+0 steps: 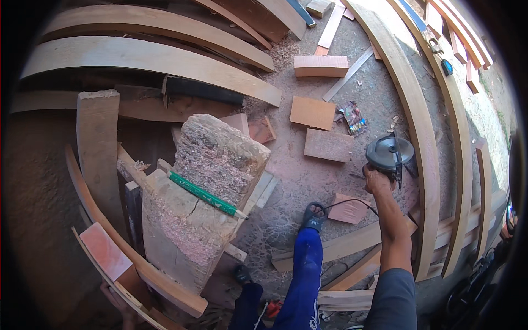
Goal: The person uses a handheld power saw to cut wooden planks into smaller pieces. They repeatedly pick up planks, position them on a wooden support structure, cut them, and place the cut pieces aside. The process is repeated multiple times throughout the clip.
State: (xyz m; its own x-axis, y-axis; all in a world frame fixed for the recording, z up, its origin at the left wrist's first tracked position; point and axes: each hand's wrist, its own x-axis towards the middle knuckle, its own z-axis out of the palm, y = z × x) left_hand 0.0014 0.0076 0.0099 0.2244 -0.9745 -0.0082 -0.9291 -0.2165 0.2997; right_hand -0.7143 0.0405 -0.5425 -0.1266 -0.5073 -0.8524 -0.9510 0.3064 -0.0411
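My right hand [379, 180] is closed around the handle of a circular saw [391, 152], whose round blade faces up, held out at the right over the ground. Low on the left, my left hand [114, 301] is partly hidden behind a thin curved board edge [98, 265]; it grips a wooden block [105, 250] with a pinkish cut face. Between my hands stands a thick, rough timber block [184, 220] strewn with sawdust. Across its top lies a green pencil-like stick [206, 193] with a pointed end.
Long curved boards [148, 58] are piled at upper left. Cut blocks [320, 66] lie on the dusty ground. Long planks [407, 88] run down the right, one bearing a blue tape measure [446, 67]. A black cord [349, 201] passes near my sandalled foot [313, 215].
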